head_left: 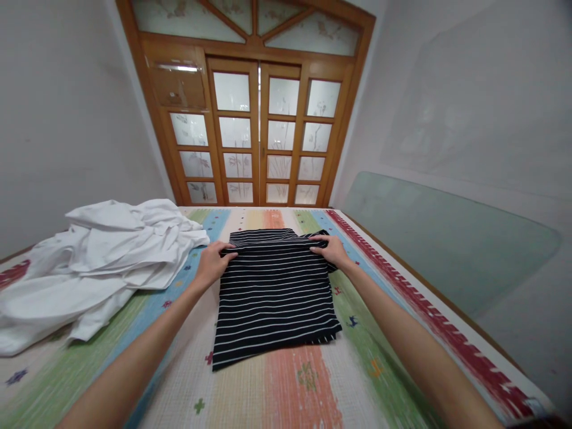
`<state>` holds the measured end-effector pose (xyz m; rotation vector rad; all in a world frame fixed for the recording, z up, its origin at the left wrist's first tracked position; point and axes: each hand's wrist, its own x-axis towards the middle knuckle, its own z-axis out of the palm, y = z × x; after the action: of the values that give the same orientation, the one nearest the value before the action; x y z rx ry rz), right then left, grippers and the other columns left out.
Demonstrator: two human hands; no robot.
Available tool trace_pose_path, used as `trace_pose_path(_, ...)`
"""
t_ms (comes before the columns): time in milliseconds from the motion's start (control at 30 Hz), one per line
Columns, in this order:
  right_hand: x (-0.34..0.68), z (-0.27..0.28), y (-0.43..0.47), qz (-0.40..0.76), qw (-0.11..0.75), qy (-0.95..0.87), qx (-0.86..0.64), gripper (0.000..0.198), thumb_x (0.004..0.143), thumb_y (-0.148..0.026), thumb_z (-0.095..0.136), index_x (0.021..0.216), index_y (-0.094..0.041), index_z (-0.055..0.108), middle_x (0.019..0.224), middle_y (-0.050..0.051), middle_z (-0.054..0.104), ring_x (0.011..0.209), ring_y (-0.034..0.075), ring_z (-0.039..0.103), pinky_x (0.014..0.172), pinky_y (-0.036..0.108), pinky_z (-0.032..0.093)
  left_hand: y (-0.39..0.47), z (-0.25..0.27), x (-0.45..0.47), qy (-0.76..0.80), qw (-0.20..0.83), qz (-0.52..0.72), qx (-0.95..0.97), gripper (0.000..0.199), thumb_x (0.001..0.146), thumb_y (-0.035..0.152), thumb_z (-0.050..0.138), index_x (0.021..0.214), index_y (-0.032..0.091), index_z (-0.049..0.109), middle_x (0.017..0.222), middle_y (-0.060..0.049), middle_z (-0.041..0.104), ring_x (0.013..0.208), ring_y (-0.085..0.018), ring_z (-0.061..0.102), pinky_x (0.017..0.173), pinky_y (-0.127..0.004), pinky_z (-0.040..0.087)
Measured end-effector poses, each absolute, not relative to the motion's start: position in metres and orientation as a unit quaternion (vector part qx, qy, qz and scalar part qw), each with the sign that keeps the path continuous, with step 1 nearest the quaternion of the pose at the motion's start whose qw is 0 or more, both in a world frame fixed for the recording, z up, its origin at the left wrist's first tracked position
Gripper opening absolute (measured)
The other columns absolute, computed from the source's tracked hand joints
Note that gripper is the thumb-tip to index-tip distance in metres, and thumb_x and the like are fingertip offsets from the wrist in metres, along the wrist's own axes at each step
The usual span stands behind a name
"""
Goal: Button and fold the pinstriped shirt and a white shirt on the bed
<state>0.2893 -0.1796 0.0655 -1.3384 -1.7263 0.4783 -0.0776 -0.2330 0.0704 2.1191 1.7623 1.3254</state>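
Note:
A black garment with thin white stripes, perhaps a shirt, lies partly folded in front of me. My left hand pinches its far left corner between thumb and fingers. At the far right corner, my right hand grips the same fabric in a pinch. Between both hands the upper edge is pulled straight, and a folded layer of the garment shows just beyond it. Some bunched striped cloth sticks out beside my right hand. The near edge lies flat and slants, lower on the left.
The garment rests on a bed or table with a colourful striped cover. A heap of white cloth lies to the left. A pale green panel leans along the right wall. Wooden doors with glass panes stand behind.

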Motion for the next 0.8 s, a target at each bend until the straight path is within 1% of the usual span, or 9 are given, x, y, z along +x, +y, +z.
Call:
trace_pose_path(100, 0.287, 0.071, -0.183, 0.147, 0.451, -0.691, -0.545, 0.025, 0.067, -0.017, 0.073, 0.091, -0.023, 0.077, 0.092, 0.003, 0.074, 0.094, 0.023, 0.067, 0.096, 0.04, 0.048, -0.238, 0.079, -0.077, 0.56, -0.001, 0.451, 0.696, 0.01, 0.072, 0.027, 0.07, 0.08, 0.021, 0.073, 0.082, -0.005, 0.066, 0.082, -0.022, 0.061, 0.081, -0.037, 0.051)
trace_pose_path(167, 0.286, 0.075, -0.186, 0.11, 0.461, -0.679, -0.561, 0.023, 0.068, -0.019, 0.073, 0.09, -0.023, 0.078, 0.093, 0.004, 0.071, 0.096, 0.024, 0.064, 0.097, 0.042, 0.046, -0.241, 0.084, -0.077, 0.551, -0.027, 0.467, 0.691, 0.01, 0.072, 0.029, 0.071, 0.078, 0.02, 0.072, 0.086, -0.006, 0.063, 0.088, -0.024, 0.06, 0.086, -0.039, 0.05)
trace_pose_path(267, 0.286, 0.084, -0.193, 0.04, 0.476, -0.651, -0.59, 0.021, 0.067, -0.022, 0.076, 0.088, -0.021, 0.078, 0.105, 0.009, 0.06, 0.108, 0.028, 0.055, 0.102, 0.047, 0.04, -0.249, 0.093, -0.076, 0.527, -0.028, 0.488, 0.695, 0.011, 0.072, 0.029, 0.069, 0.075, 0.019, 0.069, 0.099, -0.008, 0.062, 0.099, -0.025, 0.059, 0.095, -0.04, 0.046)
trace_pose_path(333, 0.286, 0.091, -0.198, 0.01, 0.488, -0.643, -0.59, 0.02, 0.068, -0.025, 0.076, 0.088, -0.02, 0.078, 0.112, 0.011, 0.052, 0.116, 0.031, 0.047, 0.107, 0.049, 0.034, -0.255, 0.101, -0.074, 0.509, 0.001, 0.488, 0.709, 0.011, 0.075, 0.03, 0.065, 0.077, 0.019, 0.066, 0.103, -0.008, 0.065, 0.101, -0.024, 0.06, 0.096, -0.037, 0.046)
trace_pose_path(433, 0.288, 0.104, -0.208, -0.029, 0.513, -0.645, -0.566, 0.019, 0.074, -0.029, 0.073, 0.09, -0.021, 0.078, 0.118, 0.011, 0.045, 0.12, 0.032, 0.04, 0.109, 0.054, 0.027, -0.268, 0.116, -0.07, 0.517, 0.054, 0.471, 0.713, 0.013, 0.08, 0.033, 0.06, 0.081, 0.02, 0.064, 0.089, -0.004, 0.069, 0.085, -0.02, 0.063, 0.084, -0.032, 0.049)
trace_pose_path(500, 0.291, 0.116, -0.215, -0.07, 0.535, -0.638, -0.55, 0.019, 0.075, -0.032, 0.072, 0.09, -0.022, 0.077, 0.121, 0.011, 0.042, 0.121, 0.033, 0.037, 0.109, 0.056, 0.025, -0.278, 0.128, -0.067, 0.534, 0.07, 0.465, 0.702, 0.016, 0.08, 0.036, 0.06, 0.082, 0.02, 0.064, 0.075, -0.001, 0.068, 0.068, -0.017, 0.06, 0.07, -0.028, 0.049)
trace_pose_path(567, 0.294, 0.131, -0.222, -0.117, 0.558, -0.621, -0.538, 0.02, 0.075, -0.034, 0.071, 0.092, -0.023, 0.077, 0.124, 0.01, 0.039, 0.121, 0.033, 0.035, 0.108, 0.057, 0.025, -0.291, 0.141, -0.063, 0.531, 0.079, 0.475, 0.697, 0.02, 0.079, 0.039, 0.062, 0.081, 0.019, 0.064, 0.069, 0.001, 0.065, 0.058, -0.014, 0.055, 0.06, -0.026, 0.045)
trace_pose_path(700, 0.298, 0.169, -0.234, -0.198, 0.58, -0.598, -0.516, 0.024, 0.077, -0.034, 0.07, 0.097, -0.023, 0.076, 0.125, 0.01, 0.037, 0.121, 0.033, 0.034, 0.105, 0.057, 0.027, -0.321, 0.165, -0.052, 0.486, 0.15, 0.513, 0.691, 0.029, 0.075, 0.045, 0.067, 0.08, 0.017, 0.065, 0.07, 0.0, 0.066, 0.058, -0.013, 0.055, 0.054, -0.024, 0.043)
trace_pose_path(800, 0.297, 0.197, -0.229, -0.227, 0.575, -0.599, -0.509, 0.025, 0.079, -0.034, 0.068, 0.1, -0.022, 0.075, 0.128, 0.011, 0.036, 0.121, 0.034, 0.033, 0.103, 0.059, 0.028, -0.339, 0.176, -0.047, 0.458, 0.262, 0.54, 0.655, 0.038, 0.07, 0.052, 0.072, 0.083, 0.017, 0.064, 0.072, -0.001, 0.067, 0.063, -0.014, 0.06, 0.055, -0.024, 0.046)
